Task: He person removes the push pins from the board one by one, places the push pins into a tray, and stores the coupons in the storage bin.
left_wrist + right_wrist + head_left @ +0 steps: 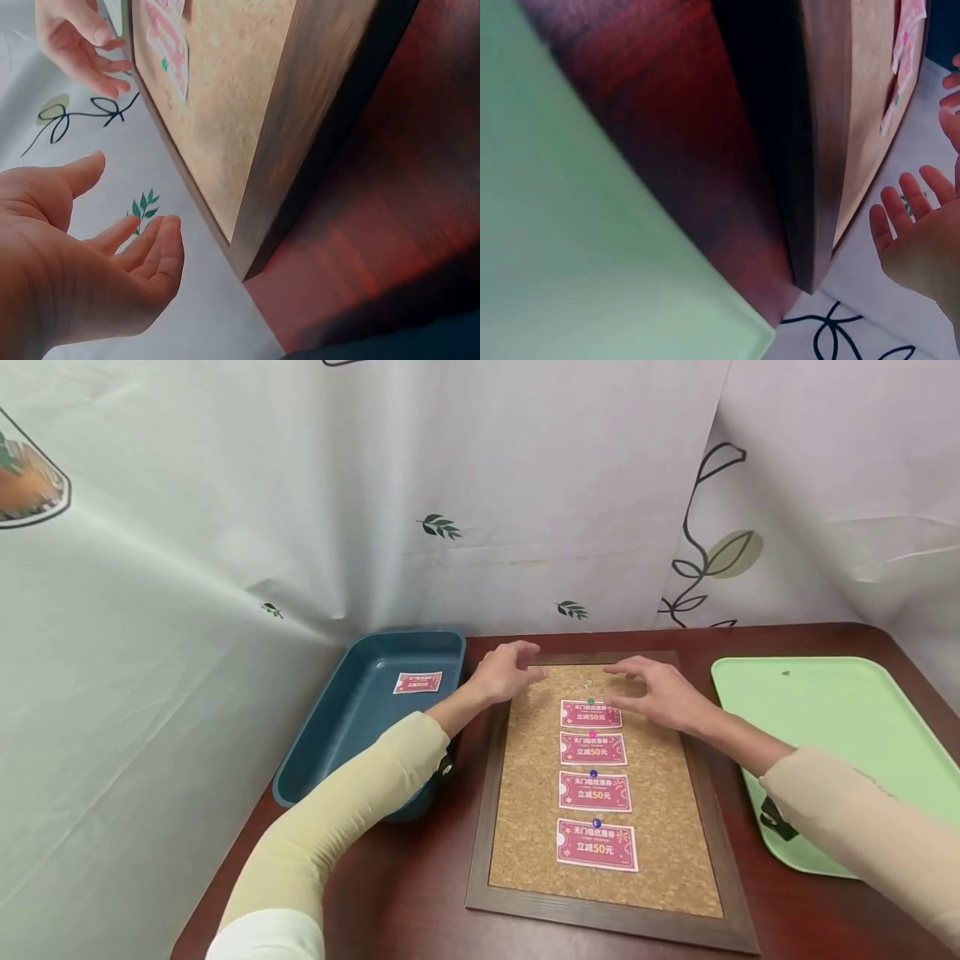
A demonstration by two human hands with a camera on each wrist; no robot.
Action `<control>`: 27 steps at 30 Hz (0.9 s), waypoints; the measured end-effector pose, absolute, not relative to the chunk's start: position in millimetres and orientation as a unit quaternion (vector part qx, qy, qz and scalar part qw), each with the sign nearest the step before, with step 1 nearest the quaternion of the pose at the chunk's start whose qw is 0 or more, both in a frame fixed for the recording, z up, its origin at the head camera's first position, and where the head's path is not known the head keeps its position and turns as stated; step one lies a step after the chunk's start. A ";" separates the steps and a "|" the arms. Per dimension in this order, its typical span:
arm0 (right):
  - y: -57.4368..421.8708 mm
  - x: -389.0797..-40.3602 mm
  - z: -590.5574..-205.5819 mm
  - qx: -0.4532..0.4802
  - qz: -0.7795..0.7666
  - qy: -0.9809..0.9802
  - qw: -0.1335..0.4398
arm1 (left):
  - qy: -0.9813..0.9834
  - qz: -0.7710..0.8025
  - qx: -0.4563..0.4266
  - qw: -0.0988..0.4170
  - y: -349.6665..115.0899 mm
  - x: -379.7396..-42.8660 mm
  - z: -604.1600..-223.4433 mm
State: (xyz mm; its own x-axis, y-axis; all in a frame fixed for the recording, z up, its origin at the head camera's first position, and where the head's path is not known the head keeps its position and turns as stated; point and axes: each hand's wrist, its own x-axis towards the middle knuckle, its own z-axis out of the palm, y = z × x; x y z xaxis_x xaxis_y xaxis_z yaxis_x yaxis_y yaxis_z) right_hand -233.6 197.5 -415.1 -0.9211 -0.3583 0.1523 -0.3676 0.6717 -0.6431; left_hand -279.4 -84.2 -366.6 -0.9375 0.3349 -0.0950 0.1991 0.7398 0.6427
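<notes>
A wood-framed cork board (525, 827) lies on the table, bearing a column of several pink coupons (596, 845). Pushpins in blue, pink and green sit at their top edges. Something small and clear, like a pushpin (587, 683), shows above the topmost coupon. My left hand (504, 672) hovers over the board's far left corner, fingers loosely bent around nothing. Across from it, my right hand (656, 693) is over the far right part, its thumb overlapping the top coupon's right end in the head view. Both palms appear empty in the left wrist view and right wrist view.
Left of the board stands a deep blue tray (330, 739) with one pink coupon (417, 682) inside. A light green tray (817, 710) lies to the right. Behind the dark red table (420, 893) hangs a white patterned cloth (510, 560).
</notes>
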 end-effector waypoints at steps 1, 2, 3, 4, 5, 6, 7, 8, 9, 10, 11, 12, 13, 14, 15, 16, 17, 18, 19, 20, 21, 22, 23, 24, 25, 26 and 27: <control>196.3 -233.6 -416.7 0.203 0.354 -0.913 0.006 | 0.926 0.332 0.147 0.104 -83.0 -278.3 -368.3; 195.1 -233.8 -418.2 0.208 0.355 -0.911 0.005 | 0.925 0.332 0.150 0.105 -81.7 -277.4 -370.0; 193.7 -233.9 -419.4 0.213 0.356 -0.910 0.004 | 0.925 0.332 0.152 0.107 -80.6 -276.9 -372.1; 192.5 -234.1 -420.8 0.216 0.358 -0.908 0.002 | 0.924 0.333 0.154 0.109 -79.4 -276.1 -373.9; 191.2 -234.6 -422.2 0.220 0.360 -0.907 0.000 | 0.923 0.334 0.155 0.112 -78.2 -275.2 -375.6; 189.8 -235.0 -423.2 0.223 0.362 -0.905 -0.002 | 0.923 0.333 0.155 0.114 -77.0 -274.6 -377.4; 188.4 -235.5 -424.3 0.225 0.364 -0.904 -0.003 | 0.922 0.333 0.156 0.116 -75.7 -273.8 -378.8; 187.2 -235.9 -425.3 0.227 0.365 -0.903 -0.004 | 0.923 0.332 0.157 0.119 -74.4 -273.2 -380.2; 185.9 -236.4 -426.1 0.228 0.366 -0.902 -0.004 | 0.923 0.331 0.157 0.121 -73.0 -272.6 -381.4; 184.9 -236.9 -426.8 0.229 0.366 -0.902 -0.003 | 0.923 0.328 0.159 0.122 -71.6 -271.9 -382.5; 183.9 -237.2 -427.2 0.230 0.366 -0.902 -0.001 | 0.924 0.325 0.161 0.122 -70.2 -271.4 -383.7; 182.9 -237.2 -427.1 0.230 0.364 -0.903 0.000 | 0.925 0.321 0.162 0.122 -68.9 -271.0 -385.0; 182.3 -237.5 -427.3 0.229 0.363 -0.903 0.000 | 0.926 0.318 0.163 0.122 -67.6 -270.6 -386.1; 181.6 -237.8 -427.2 0.229 0.363 -0.903 0.000 | 0.927 0.315 0.165 0.123 -66.6 -270.0 -387.1; 180.7 -238.1 -427.2 0.226 0.362 -0.904 0.000 | 0.927 0.312 0.166 0.123 -65.5 -269.6 -388.4; 179.9 -238.4 -427.2 0.224 0.362 -0.905 -0.002 | 0.928 0.310 0.167 0.123 -64.7 -268.9 -389.5; 179.0 -238.9 -427.1 0.221 0.362 -0.906 -0.004 | 0.929 0.307 0.167 0.124 -63.9 -268.3 -390.6; 178.3 -239.4 -427.2 0.218 0.362 -0.906 -0.007 | 0.929 0.305 0.168 0.124 -63.3 -267.7 -391.5; 177.6 -240.1 -427.5 0.214 0.362 -0.907 -0.010 | 0.930 0.302 0.171 0.123 -62.9 -267.1 -392.2; 176.8 -240.7 -427.6 0.211 0.361 -0.908 -0.011 | 0.931 0.299 0.174 0.120 -62.5 -266.7 -393.0; 176.1 -241.4 -427.9 0.208 0.360 -0.909 -0.013 | 0.931 0.297 0.177 0.118 -62.0 -266.4 -394.0; 175.6 -242.0 -428.1 0.207 0.358 -0.910 -0.012 | 0.930 0.297 0.181 0.117 -61.7 -265.9 -394.4; 175.0 -242.6 -428.1 0.204 0.357 -0.911 -0.013 | 0.930 0.295 0.187 0.114 -61.3 -265.8 -395.1; 174.7 -243.3 -428.5 0.202 0.355 -0.913 -0.012 | 0.930 0.295 0.191 0.112 -61.0 -265.8 -395.8; 174.3 -244.0 -428.7 0.201 0.353 -0.914 -0.012 | 0.929 0.296 0.193 0.111 -60.6 -265.8 -396.7; 173.8 -244.6 -428.8 0.200 0.352 -0.914 -0.011 | 0.928 0.298 0.195 0.111 -60.3 -265.8 -397.4; 173.3 -245.3 -429.0 0.199 0.350 -0.915 -0.010 | 0.927 0.299 0.197 0.111 -59.8 -265.9 -398.2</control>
